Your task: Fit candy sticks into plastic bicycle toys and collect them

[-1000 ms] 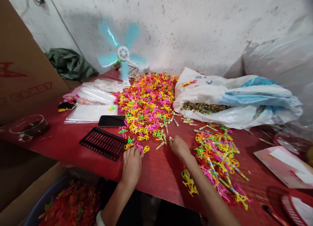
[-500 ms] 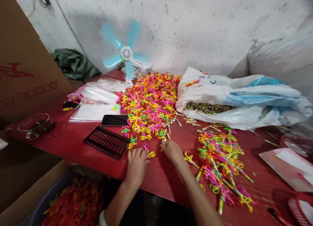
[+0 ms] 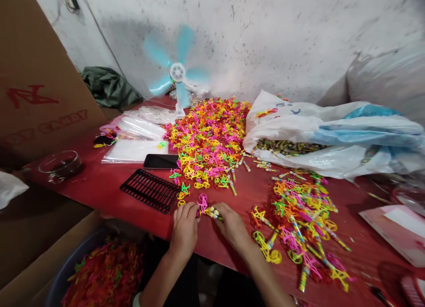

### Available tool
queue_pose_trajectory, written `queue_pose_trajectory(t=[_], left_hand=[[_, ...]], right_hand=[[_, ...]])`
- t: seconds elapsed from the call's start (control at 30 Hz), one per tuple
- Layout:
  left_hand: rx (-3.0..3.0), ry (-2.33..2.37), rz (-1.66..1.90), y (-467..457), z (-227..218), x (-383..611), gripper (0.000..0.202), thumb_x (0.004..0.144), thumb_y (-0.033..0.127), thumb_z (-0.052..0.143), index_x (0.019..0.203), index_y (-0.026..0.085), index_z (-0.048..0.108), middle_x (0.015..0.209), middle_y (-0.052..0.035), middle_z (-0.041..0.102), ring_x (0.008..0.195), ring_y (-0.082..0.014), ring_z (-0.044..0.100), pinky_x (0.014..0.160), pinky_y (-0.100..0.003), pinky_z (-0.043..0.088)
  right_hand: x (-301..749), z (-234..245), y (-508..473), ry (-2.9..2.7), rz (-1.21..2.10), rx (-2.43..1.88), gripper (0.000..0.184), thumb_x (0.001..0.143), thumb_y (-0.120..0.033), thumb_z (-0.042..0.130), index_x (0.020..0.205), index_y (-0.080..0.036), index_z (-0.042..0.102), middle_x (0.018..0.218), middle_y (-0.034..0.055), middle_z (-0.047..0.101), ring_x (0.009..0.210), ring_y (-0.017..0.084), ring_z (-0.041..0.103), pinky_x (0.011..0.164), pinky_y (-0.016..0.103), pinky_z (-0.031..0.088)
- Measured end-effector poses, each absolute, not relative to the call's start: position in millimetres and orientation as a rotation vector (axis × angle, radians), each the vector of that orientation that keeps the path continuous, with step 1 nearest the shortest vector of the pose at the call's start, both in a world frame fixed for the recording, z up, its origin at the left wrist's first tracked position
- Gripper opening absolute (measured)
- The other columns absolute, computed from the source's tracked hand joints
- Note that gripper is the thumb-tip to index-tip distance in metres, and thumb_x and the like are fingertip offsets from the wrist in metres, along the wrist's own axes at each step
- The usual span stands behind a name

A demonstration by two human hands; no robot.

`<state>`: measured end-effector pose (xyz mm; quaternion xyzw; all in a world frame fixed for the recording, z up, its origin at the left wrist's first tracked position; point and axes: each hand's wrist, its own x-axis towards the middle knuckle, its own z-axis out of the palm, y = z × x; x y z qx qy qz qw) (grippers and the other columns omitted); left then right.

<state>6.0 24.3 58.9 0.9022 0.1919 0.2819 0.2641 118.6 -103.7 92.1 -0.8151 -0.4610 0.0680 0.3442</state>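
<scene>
- And the left hand (image 3: 183, 229)?
- Lies at the near edge of the red table (image 3: 254, 183), with fingers curled in close to a pink toy bicycle (image 3: 202, 203). Cannot tell whether pinched on it or merely next to it
- The right hand (image 3: 234, 229)?
- Leans inward from the other side, with fingertips closed on a few patterned tubes (image 3: 215, 213). Stays apart from the left hand, with the bicycle and the tubes in the narrow gap between
- Farther back on the table?
- Straight ahead, a big heap of bright toys (image 3: 212, 139), in pink, yellow, orange and green, with loose tubes along its right side. To the right of that, a white plastic bag (image 3: 288, 121), open and showing many more tubes inside
- Near the right forearm?
- Just beside it, a smaller pile of toys and tubes (image 3: 303, 209), mixed together
- And off to the left?
- Near the left hand, a black rack (image 3: 149, 189), lying flat. Just behind that, a dark phone (image 3: 161, 161), then clear plastic sleeves (image 3: 133, 151) and a blue fan (image 3: 177, 72). Below the table, a basin (image 3: 56, 280) full of toys
</scene>
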Motion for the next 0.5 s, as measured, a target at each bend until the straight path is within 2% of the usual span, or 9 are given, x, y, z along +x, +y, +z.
queue_pose_trajectory(t=[0.07,0.13,0.23,0.27,0.37,0.43,0.5], left_hand=[[2.447,0.547,0.743,26.4,60.1,6.0,0.033,0.080,0.006,0.050,0.109,0.018,0.060,0.111,-0.0100,0.063,0.102,-0.0254,0.055,0.086,-0.041,0.045],[2.402,0.548,0.735,28.9,64.7,4.6,0.036,0.080,0.009,0.053,0.114,0.019,0.059,0.115,-0.0103,0.061,0.107,-0.0261,0.054,0.090,-0.043,0.043],[2.182,0.427,0.653,29.1,79.1,2.9,0.047,0.079,0.020,0.059,0.126,0.025,0.052,0.128,-0.0086,0.055,0.119,-0.0259,0.047,0.100,-0.045,0.037],[2.068,0.367,0.603,27.4,85.1,3.0,0.046,0.079,0.024,0.060,0.124,0.025,0.054,0.128,-0.0080,0.056,0.118,-0.0254,0.048,0.101,-0.043,0.037],[1.711,0.254,0.411,17.6,101.1,4.3,0.023,0.080,0.036,0.058,0.095,0.021,0.066,0.097,-0.0065,0.066,0.093,-0.0215,0.058,0.086,-0.034,0.045],[1.516,0.278,0.350,8.7,106.5,4.9,0.023,0.080,0.040,0.057,0.081,0.018,0.064,0.078,-0.0028,0.063,0.076,-0.0173,0.057,0.074,-0.028,0.046],[1.372,0.349,0.353,0.4,106.9,4.2,0.026,0.077,0.043,0.060,0.078,0.017,0.061,0.072,0.0002,0.059,0.069,-0.0144,0.052,0.067,-0.025,0.043]], right_hand=[[119.4,94.2,-103.4,-1.116,0.147,-2.095,0.019,0.078,-0.010,0.049,0.089,-0.018,0.062,0.087,0.0051,0.062,0.082,0.018,0.058,0.076,0.027,0.044],[121.0,101.5,-107.4,-0.977,0.205,-1.979,0.007,0.081,-0.022,0.054,0.082,-0.018,0.061,0.078,0.0026,0.060,0.073,0.017,0.056,0.069,0.026,0.043],[120.1,116.5,-118.1,-0.773,0.528,-1.741,0.027,0.079,-0.042,0.064,0.071,-0.018,0.054,0.059,-0.0034,0.050,0.054,0.012,0.044,0.053,0.022,0.035],[118.3,120.8,-121.3,-0.724,0.643,-1.653,0.032,0.078,-0.046,0.066,0.070,-0.018,0.052,0.055,-0.0053,0.046,0.049,0.010,0.039,0.049,0.021,0.031],[108.9,127.2,-125.5,-0.611,0.816,-1.424,0.037,0.078,-0.048,0.067,0.068,-0.018,0.048,0.050,-0.0076,0.041,0.044,0.007,0.031,0.046,0.020,0.025],[100.9,125.6,-123.6,-0.526,0.838,-1.332,0.040,0.078,-0.049,0.066,0.065,-0.019,0.044,0.048,-0.0080,0.039,0.043,0.006,0.029,0.044,0.020,0.022],[93.4,120.4,-120.4,-0.445,0.849,-1.298,0.043,0.076,-0.051,0.067,0.064,-0.020,0.042,0.047,-0.0084,0.038,0.042,0.006,0.027,0.043,0.020,0.021]])
